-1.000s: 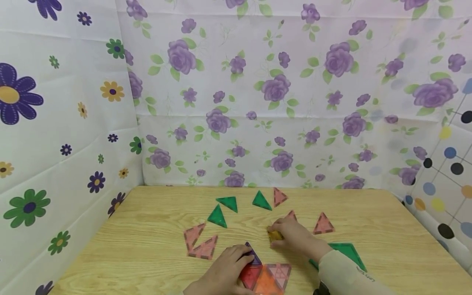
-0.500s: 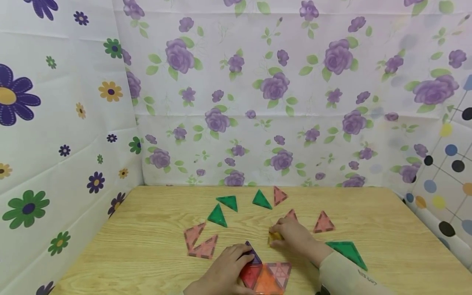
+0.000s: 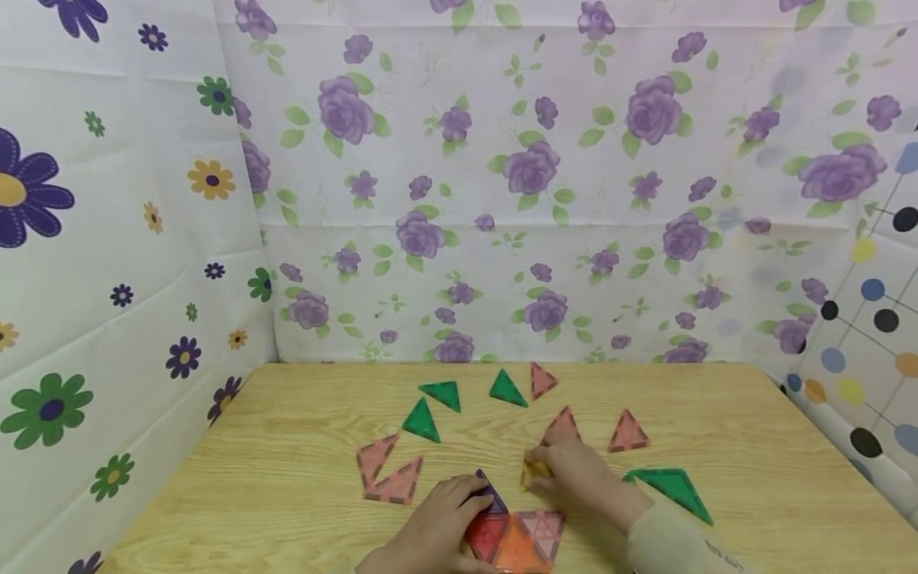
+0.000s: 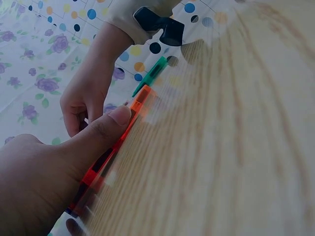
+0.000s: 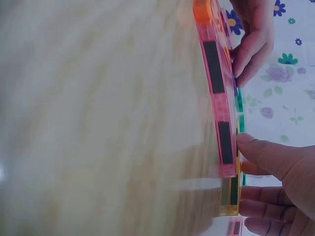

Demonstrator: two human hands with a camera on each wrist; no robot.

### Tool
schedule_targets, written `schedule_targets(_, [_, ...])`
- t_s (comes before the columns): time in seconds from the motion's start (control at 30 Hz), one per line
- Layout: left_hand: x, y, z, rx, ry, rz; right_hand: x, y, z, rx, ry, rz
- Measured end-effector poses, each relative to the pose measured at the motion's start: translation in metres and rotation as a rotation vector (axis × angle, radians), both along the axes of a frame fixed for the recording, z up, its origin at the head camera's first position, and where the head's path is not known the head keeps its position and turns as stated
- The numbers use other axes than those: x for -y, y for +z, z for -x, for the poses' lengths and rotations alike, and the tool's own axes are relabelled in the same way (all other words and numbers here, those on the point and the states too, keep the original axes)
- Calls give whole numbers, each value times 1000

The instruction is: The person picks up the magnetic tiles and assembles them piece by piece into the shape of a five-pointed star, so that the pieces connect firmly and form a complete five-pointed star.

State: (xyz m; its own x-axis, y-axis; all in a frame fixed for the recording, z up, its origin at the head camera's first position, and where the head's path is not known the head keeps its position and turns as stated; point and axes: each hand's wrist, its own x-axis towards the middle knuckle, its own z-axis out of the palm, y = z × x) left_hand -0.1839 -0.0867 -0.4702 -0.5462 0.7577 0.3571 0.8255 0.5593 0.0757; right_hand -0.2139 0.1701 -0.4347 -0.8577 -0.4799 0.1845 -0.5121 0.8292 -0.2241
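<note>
Joined magnetic tiles lie at the table's near middle: a purple triangle (image 3: 493,496), a red tile (image 3: 488,535), an orange tile (image 3: 519,548) and a pink triangle (image 3: 547,532). My left hand (image 3: 439,526) holds this group from its left side, fingertips on the purple tile. In the left wrist view the thumb (image 4: 93,137) presses along the red and orange edge. My right hand (image 3: 574,470) pinches a yellow magnetic tile (image 3: 535,470), partly hidden by the fingers, just beyond the group and apart from the purple tile in the head view.
Several green triangles (image 3: 421,421) and pink triangles (image 3: 398,481) lie loose around the far and left parts of the wooden table (image 3: 272,494). One pink triangle (image 3: 563,424) sits right behind my right hand. A larger green triangle (image 3: 676,491) lies beside the right forearm.
My right hand has drawn slightly nearer with the yellow tile, uncovering more of the pink triangle behind it. My left hand and the joined tiles stay in place.
</note>
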Motion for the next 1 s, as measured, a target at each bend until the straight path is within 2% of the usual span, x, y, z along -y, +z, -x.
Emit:
schedule_targets(0.27, [-1,-1,0,-34,5,1,1,0,-6,0,4,-17])
schedule_targets(0.63, [0,1,-1,29,12,12,5,5,-19,49,2,-21])
schedule_targets(0.87, [0,2,-2,39,14,7,5,-1,-26,-52,36,-38])
schedule_targets(1.0, [-1,1,-2,50,18,7,5,-2,-31,-54,37,-44])
